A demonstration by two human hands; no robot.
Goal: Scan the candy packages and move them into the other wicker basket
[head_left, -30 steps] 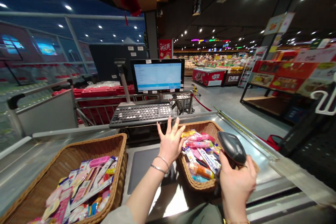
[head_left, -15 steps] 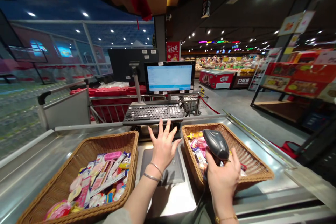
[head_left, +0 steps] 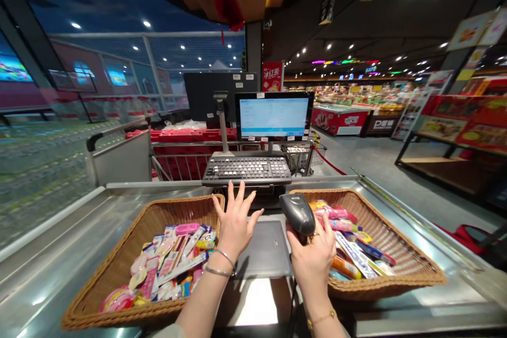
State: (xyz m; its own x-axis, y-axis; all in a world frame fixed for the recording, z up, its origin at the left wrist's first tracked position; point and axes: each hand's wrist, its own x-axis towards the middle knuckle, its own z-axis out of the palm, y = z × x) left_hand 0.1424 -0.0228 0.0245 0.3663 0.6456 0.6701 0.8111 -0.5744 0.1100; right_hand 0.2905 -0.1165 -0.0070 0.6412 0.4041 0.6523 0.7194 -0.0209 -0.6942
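Observation:
My right hand grips a black handheld barcode scanner, held between the grey pad on the counter and the right wicker basket. Sweets in bright wrappers fill part of that basket. My left hand is empty, its fingers spread, just in front of the black keyboard and by the inner edge of the left wicker basket. That basket also holds mixed packaged sweets. Between the hands lies a flat grey pad.
A lit monitor stands behind the keyboard, with a second dark screen at its left. The metal counter runs under both baskets. Beyond it are a shopping cart, a red freezer and a shelf of boxes.
The scanner and my right hand have moved left, off the right basket, uncovering more of its sweets. My left hand stays spread, slightly further left. The view has turned a little left.

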